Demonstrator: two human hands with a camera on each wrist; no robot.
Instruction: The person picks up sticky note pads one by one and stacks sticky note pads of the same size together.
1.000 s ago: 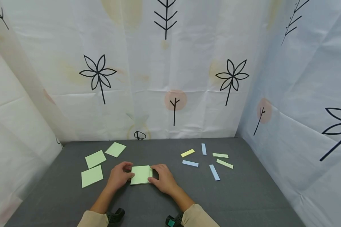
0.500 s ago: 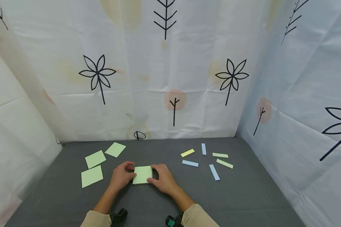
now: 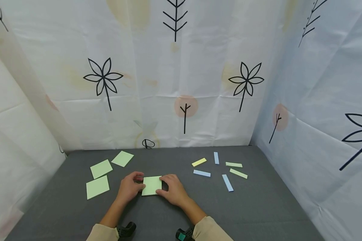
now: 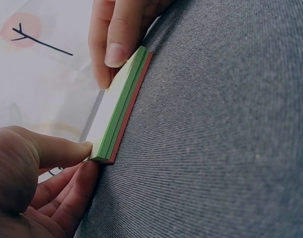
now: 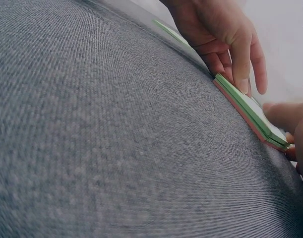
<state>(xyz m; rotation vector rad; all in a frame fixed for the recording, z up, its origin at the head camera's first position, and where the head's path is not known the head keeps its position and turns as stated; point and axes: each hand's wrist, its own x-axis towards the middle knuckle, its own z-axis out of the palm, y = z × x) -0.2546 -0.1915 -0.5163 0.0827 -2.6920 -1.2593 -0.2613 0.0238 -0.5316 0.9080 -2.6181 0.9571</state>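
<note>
A squared-up stack of sticky note pads [image 3: 152, 186] lies on the grey table in the head view, between both hands. Its top is pale green; the left wrist view shows green layers over a pinkish-red bottom one on the stack [image 4: 122, 111]. My left hand [image 3: 128, 187] holds the left edge, thumb at the near corner and fingers at the side. At the right edge, my right hand [image 3: 174, 190] grips the stack between thumb and fingers. From the right wrist, the same layered edge of the stack [image 5: 248, 110] shows, flat on the cloth.
Three pale green square notes, including one green square [image 3: 98, 187], lie on the left of the grey table [image 3: 259, 214]. To the right are several small strips: a yellow strip [image 3: 199, 162], blue ones such as this blue strip [image 3: 227, 183], and green strips [image 3: 238, 173]. Patterned white curtains [image 3: 211, 73] enclose the table.
The top pad, offset to the left a second ago, has slid right and lines up with those below. My left hand has shifted slightly right with it; my right hand has stayed put.
</note>
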